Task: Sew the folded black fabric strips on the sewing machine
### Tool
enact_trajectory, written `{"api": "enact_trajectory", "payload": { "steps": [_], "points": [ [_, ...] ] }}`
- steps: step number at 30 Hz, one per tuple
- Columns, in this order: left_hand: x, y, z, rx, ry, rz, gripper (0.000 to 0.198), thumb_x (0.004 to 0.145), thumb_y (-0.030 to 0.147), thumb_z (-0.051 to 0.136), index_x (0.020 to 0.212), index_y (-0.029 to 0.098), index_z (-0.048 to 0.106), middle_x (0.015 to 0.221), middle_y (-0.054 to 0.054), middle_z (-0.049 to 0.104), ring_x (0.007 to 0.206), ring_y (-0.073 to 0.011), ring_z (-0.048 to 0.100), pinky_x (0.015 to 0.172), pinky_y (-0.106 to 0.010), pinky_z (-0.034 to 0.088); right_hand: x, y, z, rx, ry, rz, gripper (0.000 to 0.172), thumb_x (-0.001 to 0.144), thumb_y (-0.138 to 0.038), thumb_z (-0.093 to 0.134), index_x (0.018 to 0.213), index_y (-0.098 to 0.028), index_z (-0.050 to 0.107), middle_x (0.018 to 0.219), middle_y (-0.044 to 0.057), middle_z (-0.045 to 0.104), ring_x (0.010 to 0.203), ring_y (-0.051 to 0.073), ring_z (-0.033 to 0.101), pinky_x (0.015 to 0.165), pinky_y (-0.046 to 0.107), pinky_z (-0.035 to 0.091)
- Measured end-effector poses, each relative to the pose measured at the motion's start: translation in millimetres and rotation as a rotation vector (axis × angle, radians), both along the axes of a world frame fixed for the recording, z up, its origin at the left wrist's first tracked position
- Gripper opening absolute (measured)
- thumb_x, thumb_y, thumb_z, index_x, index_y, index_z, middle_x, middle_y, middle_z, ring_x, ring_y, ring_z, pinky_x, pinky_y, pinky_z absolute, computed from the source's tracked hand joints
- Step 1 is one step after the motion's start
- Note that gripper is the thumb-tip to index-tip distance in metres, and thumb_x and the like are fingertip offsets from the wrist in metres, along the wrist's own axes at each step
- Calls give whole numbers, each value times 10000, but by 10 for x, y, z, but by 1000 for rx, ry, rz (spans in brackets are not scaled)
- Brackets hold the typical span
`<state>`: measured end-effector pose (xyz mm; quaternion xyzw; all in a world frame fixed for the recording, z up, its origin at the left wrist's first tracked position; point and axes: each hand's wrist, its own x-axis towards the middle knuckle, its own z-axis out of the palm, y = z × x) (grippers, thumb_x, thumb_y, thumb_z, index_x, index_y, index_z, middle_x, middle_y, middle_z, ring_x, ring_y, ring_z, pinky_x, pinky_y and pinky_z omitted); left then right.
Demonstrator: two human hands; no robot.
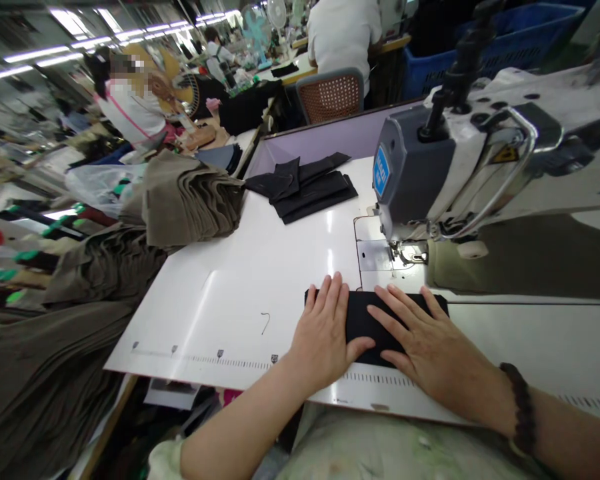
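A black fabric piece (363, 327) lies flat on the white sewing table (240, 280), near its front edge. My left hand (325, 330) rests on the left part of this cloth, palm down, fingers stretched out and pointing away from me. On its right part lies my right hand (425, 343), fingers spread wide, a dark beaded bracelet at the wrist. Both thumbs point toward each other over the fabric. Just beyond the hands stands the sewing machine (415, 173); its presser foot (397, 252) is above the metal plate.
Folded black pieces (315, 187) sit toward the back of the table. Stacked brown-grey fabric (190, 200) is at the left edge, with more piled below. Olive cloth (520, 257) lies under the machine arm. A blue crate (520, 40) and other people are farther back.
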<state>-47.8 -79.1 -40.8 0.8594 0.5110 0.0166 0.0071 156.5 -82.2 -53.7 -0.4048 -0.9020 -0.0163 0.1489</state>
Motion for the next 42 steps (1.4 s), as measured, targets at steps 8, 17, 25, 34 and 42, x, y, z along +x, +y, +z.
{"api": "enact_trajectory", "payload": {
  "steps": [8,17,25,34,42],
  "points": [
    [-444,-117,14,259,91,144,617,904,482,375,1350,62,301,1404,-231,314,1275,-366,328,989,-550,328,3,5,-12,26,10,12,461,939,-425,268,1277,-184,469,1389,122,387,1300,275,291,994,590,277],
    [134,159,282,35,39,-22,557,880,534,393,1199,96,521,1143,-144,565,990,-280,536,835,-438,470,95,27,130,-58,186,-69,426,915,-346,371,1214,-72,500,1335,196,410,1232,276,389,953,472,418],
    [326,1081,222,-25,89,-166,667,864,557,411,1325,77,375,1404,-166,358,1306,-321,292,1051,-554,239,430,527,297,26,56,222,238,893,-231,429,910,-164,657,947,81,632,843,215,570,720,374,462],
    [469,965,203,41,-53,-360,377,886,346,493,1135,66,542,1168,-135,548,1091,-247,511,955,-351,423,550,697,177,107,122,236,319,944,-259,349,927,-144,646,756,53,563,681,147,521,650,290,384],
    [451,972,99,11,-130,-333,459,908,399,432,1201,50,489,1286,-164,484,1214,-265,428,1045,-405,338,511,711,196,97,109,210,333,945,-260,345,960,-118,646,749,58,581,699,147,539,651,279,426]
  ]
}}
